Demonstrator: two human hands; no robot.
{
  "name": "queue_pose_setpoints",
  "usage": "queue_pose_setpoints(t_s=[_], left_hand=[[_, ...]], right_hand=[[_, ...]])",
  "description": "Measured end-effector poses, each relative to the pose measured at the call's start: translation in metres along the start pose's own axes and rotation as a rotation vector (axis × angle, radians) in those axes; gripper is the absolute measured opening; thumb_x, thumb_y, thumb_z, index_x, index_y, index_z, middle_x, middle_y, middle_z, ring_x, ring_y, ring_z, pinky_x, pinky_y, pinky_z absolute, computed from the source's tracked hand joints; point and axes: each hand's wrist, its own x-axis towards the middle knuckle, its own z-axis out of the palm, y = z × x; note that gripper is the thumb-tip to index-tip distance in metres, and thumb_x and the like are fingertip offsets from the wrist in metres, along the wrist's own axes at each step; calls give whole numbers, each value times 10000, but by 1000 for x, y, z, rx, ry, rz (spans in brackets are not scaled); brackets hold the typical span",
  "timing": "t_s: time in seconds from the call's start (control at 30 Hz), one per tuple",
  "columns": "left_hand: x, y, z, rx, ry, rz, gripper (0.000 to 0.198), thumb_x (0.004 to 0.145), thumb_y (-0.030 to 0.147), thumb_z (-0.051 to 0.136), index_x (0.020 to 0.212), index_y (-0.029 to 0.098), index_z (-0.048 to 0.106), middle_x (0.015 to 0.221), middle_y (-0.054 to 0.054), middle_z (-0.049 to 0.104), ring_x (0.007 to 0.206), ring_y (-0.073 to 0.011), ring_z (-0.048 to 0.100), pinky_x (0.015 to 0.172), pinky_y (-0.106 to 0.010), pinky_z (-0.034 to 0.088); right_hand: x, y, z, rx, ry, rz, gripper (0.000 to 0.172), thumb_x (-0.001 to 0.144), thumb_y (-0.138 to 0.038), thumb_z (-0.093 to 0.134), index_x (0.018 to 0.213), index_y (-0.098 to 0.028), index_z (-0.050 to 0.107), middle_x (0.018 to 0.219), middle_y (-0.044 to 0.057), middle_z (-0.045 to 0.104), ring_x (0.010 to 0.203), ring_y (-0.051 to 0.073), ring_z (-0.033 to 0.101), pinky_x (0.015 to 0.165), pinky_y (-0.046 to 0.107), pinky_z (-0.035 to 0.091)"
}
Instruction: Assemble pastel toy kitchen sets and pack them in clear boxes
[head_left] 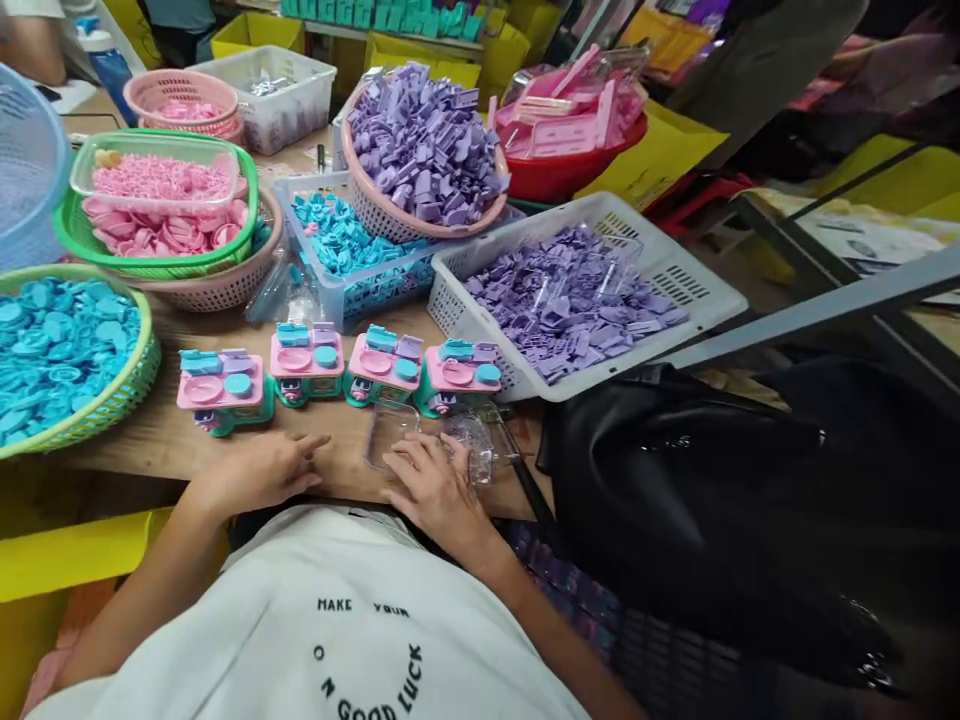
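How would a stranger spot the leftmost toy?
On the wooden table, four pink-topped toys stand in a row. Pick the toy nearest the green basket of blue pieces; unlike the others, it has no toy on its left.

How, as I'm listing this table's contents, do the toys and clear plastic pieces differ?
The toys are pink, blue, purple and green; the clear plastic pieces are see-through. The toys stand in an uneven row; the clear plastic pieces lie partly under the right hand. Both rest on the table.
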Motion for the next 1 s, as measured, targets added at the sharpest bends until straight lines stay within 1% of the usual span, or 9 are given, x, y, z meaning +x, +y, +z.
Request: queue_pose_setpoints(t_s=[0.13,0.27,0.37,0.47,0.53,0.67,0.83,0.93,1.0], left_hand=[[-3,5,10,-142,58,54,734,918,378,624,1553,175,316,1441,-193,528,1286,-337,559,1039,-433,474],[-11,2,25,-550,307,325,1228,713,510,833,1612,258,36,1644,-177,202,1502,-357,262,1175,-465,354],[-17,0,34,-874,441,339,1104,743,469,822,1600,289,150,1591,-163,323,1361,-324,476,1093,-431,448],[-22,-4,35,-1100,505,222,901,758,467,807,1516,237,377,1420,-153,522,1167,-280,605,997,-407,506],[-22,-8,35,-1125,486,189,874,724,478,828,1461,205,447,1351,-144,568,1178,-292,587,997,-416,499],[-21,-8,39,-952,412,161,892,732,465,817,1479,196,412,1234,-121,623,1042,-255,628,887,-383,537],[-49,-19,29,-465,810,30,631,871,422,699,1423,213,474,1271,-119,605,991,-216,644,875,-367,545],[-69,-51,10,-215,1146,-184,501,881,429,686,1316,216,559,1262,-101,603,1156,-265,588,963,-420,521],[-73,-77,-1,-148,1179,-241,617,853,508,700,1357,201,521,1340,-108,565,1252,-302,529,1008,-471,506]], right_hand=[[10,-8,4,311,26,4,129,956,-170,547,882,-224,638,872,31,693,916,205,608,925,422,396],[22,-27,5,1145,64,181,179,992,-364,508,863,-246,547,801,12,623,790,178,628,752,341,517],[32,-38,6,1417,15,288,304,999,-502,434,852,-244,503,796,28,595,784,189,648,748,356,574],[42,-36,0,1127,58,219,394,943,-548,546,1196,-248,518,1161,106,608,1046,240,653,877,415,587],[50,-30,-9,792,89,8,740,839,-529,714,1443,-286,361,1429,138,457,1302,310,523,1033,514,517],[64,-24,-17,419,-230,-375,866,846,-308,731,1555,-323,235,1526,132,361,1423,311,408,1118,512,467],[57,-21,7,217,-205,-195,868,806,-201,712,1545,-293,267,1360,143,470,1264,315,559,1005,482,557],[46,-14,17,88,-252,-46,981,737,-311,823,1545,-274,269,1268,143,513,1130,329,631,902,488,600],[44,-10,15,63,-352,-37,1108,680,-335,873,1567,-274,212,1330,158,492,1184,347,604,922,506,588]])
